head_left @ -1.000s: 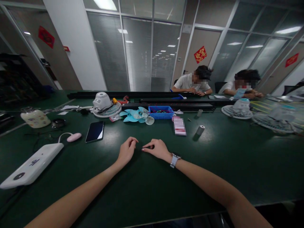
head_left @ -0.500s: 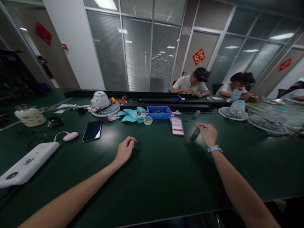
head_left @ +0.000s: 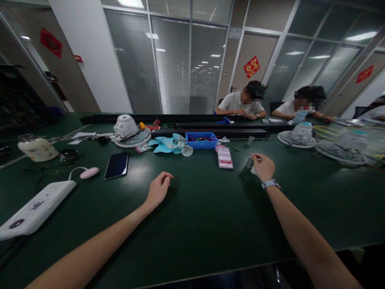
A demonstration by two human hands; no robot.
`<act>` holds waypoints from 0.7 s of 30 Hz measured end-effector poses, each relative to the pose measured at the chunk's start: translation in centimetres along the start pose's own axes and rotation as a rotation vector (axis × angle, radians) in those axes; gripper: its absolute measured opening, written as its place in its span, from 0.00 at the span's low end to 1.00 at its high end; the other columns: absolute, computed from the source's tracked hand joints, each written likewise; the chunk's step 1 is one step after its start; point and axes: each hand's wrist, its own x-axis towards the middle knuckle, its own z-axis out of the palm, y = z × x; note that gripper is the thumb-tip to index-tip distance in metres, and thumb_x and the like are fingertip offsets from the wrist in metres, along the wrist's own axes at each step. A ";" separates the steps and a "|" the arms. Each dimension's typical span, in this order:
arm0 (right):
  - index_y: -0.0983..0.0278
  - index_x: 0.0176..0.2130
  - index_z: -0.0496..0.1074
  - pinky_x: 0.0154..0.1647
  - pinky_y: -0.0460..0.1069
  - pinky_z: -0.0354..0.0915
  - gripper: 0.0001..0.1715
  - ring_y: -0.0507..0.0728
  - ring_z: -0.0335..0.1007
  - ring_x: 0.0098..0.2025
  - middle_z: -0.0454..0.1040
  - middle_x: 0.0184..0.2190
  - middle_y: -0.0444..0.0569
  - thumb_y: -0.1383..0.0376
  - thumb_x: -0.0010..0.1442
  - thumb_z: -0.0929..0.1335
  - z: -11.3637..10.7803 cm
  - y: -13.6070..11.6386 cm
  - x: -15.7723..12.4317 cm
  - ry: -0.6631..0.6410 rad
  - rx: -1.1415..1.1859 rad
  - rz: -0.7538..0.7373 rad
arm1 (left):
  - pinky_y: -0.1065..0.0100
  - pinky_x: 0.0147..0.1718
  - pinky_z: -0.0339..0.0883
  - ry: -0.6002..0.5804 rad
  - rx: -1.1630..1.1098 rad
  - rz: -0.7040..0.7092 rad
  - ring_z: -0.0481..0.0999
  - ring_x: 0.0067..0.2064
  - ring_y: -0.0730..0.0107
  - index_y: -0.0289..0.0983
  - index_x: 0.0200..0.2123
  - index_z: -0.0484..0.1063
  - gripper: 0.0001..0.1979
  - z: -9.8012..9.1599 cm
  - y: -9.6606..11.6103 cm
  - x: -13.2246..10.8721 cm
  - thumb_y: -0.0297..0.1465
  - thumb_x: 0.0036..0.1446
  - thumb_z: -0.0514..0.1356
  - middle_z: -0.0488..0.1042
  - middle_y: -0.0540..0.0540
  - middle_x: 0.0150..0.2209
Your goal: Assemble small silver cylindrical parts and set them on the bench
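My right hand [head_left: 263, 166], with a watch on its wrist, reaches far forward on the green table [head_left: 195, 216]. Its fingers are curled round a small grey cylinder [head_left: 248, 163] that stands just left of the hand. My left hand [head_left: 159, 188] rests on the table nearer to me, its fingers loosely curled with the thumb close to the fingertips. Whether anything is between them is hidden. A pink pack [head_left: 225, 157] lies left of the cylinder.
A dark phone [head_left: 116, 165], a pink oval gadget [head_left: 89, 173] and a white device [head_left: 33, 208] lie to the left. Further back are a white fan motor on its grille [head_left: 130, 131], turquoise blades [head_left: 168, 145], a blue tray [head_left: 201, 141] and another grey cylinder [head_left: 250, 140]. Two people sit across the table.
My right hand left the spot beside my left hand, moved forward and right to the grey cylinder, and closed on it. My left hand stayed in place.
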 end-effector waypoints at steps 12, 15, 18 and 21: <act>0.62 0.43 0.79 0.37 0.52 0.65 0.22 0.60 0.73 0.36 0.79 0.37 0.55 0.52 0.60 0.63 -0.1 -0.3 -0.4 -0.024 0.003 0.051 | 0.70 0.28 0.61 -0.027 -0.003 -0.008 0.72 0.27 0.67 0.40 0.37 0.72 0.14 0.0 0.2 -0.1 0.38 0.60 0.49 0.68 0.53 0.23; 0.61 0.44 0.78 0.37 0.53 0.66 0.23 0.60 0.74 0.36 0.79 0.37 0.54 0.51 0.61 0.63 0.3 0.1 -0.5 -0.038 0.021 0.063 | 0.69 0.28 0.61 -0.032 0.011 -0.002 0.72 0.27 0.67 0.39 0.37 0.72 0.14 -0.1 0.4 -0.2 0.38 0.59 0.49 0.69 0.53 0.23; 0.61 0.50 0.75 0.38 0.53 0.68 0.28 0.60 0.76 0.37 0.80 0.39 0.54 0.48 0.56 0.67 0.9 0.7 -0.7 -0.066 0.107 0.070 | 0.69 0.29 0.61 -0.037 0.019 -0.004 0.71 0.28 0.67 0.39 0.37 0.72 0.14 -0.1 0.6 -0.2 0.37 0.60 0.49 0.69 0.53 0.23; 0.66 0.49 0.75 0.39 0.54 0.70 0.35 0.62 0.77 0.37 0.80 0.37 0.56 0.48 0.47 0.73 1.0 1.5 -0.6 -0.112 0.202 0.117 | 0.69 0.30 0.61 -0.035 0.017 -0.007 0.72 0.28 0.66 0.39 0.36 0.72 0.14 -0.2 0.7 -0.3 0.37 0.60 0.49 0.69 0.53 0.24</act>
